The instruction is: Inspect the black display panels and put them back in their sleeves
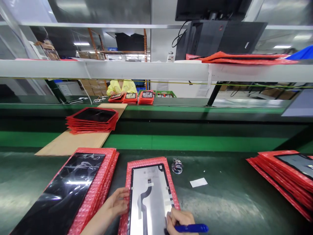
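In front of me a tablet-sized screen panel (156,209) lies with its silvery back up, a dark flex cable running down its middle. Under it is red bubble wrap (146,161). My left hand (118,203) rests at the left edge of the panel and wrap, fingers stretched out and holding nothing. At the panel's lower right edge, my right hand (180,219) is closed with a blue pen (192,228) in it, the pen's blue end pointing right. The pen's tip is hidden by the fingers.
To the left lies a glossy black screen (66,189) on stacked red bubble wrap. Another stack (93,120) sits on a wooden board (75,143), and one more (288,176) stands at right. A shiny small object (177,166) and white paper (198,182) lie nearby. A person (122,87) works beyond.
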{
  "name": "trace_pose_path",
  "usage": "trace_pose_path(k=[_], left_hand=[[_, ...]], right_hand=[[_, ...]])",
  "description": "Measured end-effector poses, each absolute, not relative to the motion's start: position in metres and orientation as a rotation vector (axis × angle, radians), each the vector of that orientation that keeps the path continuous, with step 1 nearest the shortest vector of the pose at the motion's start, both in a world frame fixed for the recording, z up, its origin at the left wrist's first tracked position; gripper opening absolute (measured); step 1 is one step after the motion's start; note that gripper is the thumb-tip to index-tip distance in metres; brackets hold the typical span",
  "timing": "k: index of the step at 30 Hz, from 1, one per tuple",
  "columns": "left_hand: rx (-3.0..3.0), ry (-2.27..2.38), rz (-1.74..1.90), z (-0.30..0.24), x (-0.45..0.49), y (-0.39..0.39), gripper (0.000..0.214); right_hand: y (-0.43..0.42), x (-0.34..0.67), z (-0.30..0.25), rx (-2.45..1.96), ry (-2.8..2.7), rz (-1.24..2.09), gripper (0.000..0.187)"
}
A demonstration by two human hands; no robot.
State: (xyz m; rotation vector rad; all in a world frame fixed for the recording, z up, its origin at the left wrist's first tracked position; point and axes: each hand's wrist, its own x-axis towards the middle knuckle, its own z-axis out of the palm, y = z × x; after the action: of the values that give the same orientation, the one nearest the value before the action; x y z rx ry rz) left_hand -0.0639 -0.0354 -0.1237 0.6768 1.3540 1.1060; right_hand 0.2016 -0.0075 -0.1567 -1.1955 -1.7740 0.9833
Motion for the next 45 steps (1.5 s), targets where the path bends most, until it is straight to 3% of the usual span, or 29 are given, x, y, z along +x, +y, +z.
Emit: trace_pose_path(k=[8,15,19,23,27,30,35,45], left_hand=[[0.554,1.162,1.049,-0.089,-0.041,-0.026,0.03],[0.62,1.175,1.202,-0.083,0.006,-0.01,0.068],[0.659,1.248,1.266,-0.066,0.005,-0.003,0.064],[0.831,1.238,1.342,-0.031,0.0,0.01,0.042],[0.884,1.224,1.447,-0.004,0.0,0.019,0.039],[0.815,1.221,1.467,0.005,-0.001,0.021,0.04],[0.83,1.192,1.484,0.003,-0.007,0.023,0.041],[0.815,1.199,1.455,0.004,-0.009,0.023,0.049]], right_hand=[[0.002,0.201,-0.159,-1.14,-1.448,1.406,0.054],[0.004,0.207,-0.134,-1.045,-1.317,1.584,0.057],[0.005,0.23,-0.099,-0.921,-1.183,1.625,0.048],[0.025,0.254,-0.063,-0.818,-1.121,1.462,0.042],[0.055,0.256,-0.044,-0.955,-1.232,1.151,0.044],[0.065,0.244,-0.044,-1.037,-1.322,1.161,0.034],[0.051,0.234,-0.058,-0.887,-1.21,1.663,0.026],[0.038,0.239,-0.085,-0.996,-1.255,1.595,0.038]])
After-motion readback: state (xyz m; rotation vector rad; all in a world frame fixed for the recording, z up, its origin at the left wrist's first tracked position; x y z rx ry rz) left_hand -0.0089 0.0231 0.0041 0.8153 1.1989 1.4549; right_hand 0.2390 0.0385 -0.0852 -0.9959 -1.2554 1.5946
